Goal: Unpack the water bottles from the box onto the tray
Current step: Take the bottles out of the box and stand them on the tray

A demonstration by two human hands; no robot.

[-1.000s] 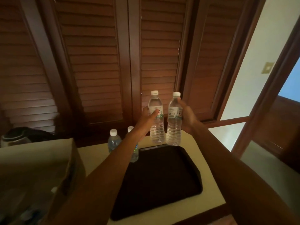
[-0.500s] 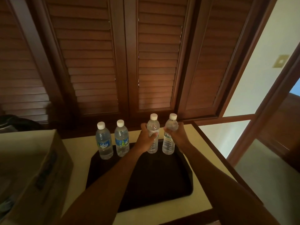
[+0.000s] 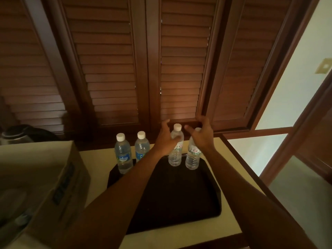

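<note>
Several clear water bottles with white caps stand in a row along the far edge of a dark tray (image 3: 179,198). Two blue-labelled bottles (image 3: 123,153) (image 3: 142,146) are at the left. Two white-labelled bottles (image 3: 176,151) (image 3: 193,157) are at the right. My left hand (image 3: 166,139) hovers just in front of the third bottle with fingers spread and nothing in it. My right hand (image 3: 202,135) is lifted off the fourth bottle, fingers apart, covering its cap. The cardboard box (image 3: 41,186) sits at the left, its inside dim.
The tray lies on a cream-topped wooden table (image 3: 231,178) whose right edge is close to the bottles. Dark louvred wooden shutters (image 3: 111,69) rise right behind the table. A dark kettle (image 3: 16,135) stands at the far left behind the box.
Both hands carried the two white-labelled bottles down onto the tray's far edge, then let go. The fingers have opened and lifted away from the bottles.
</note>
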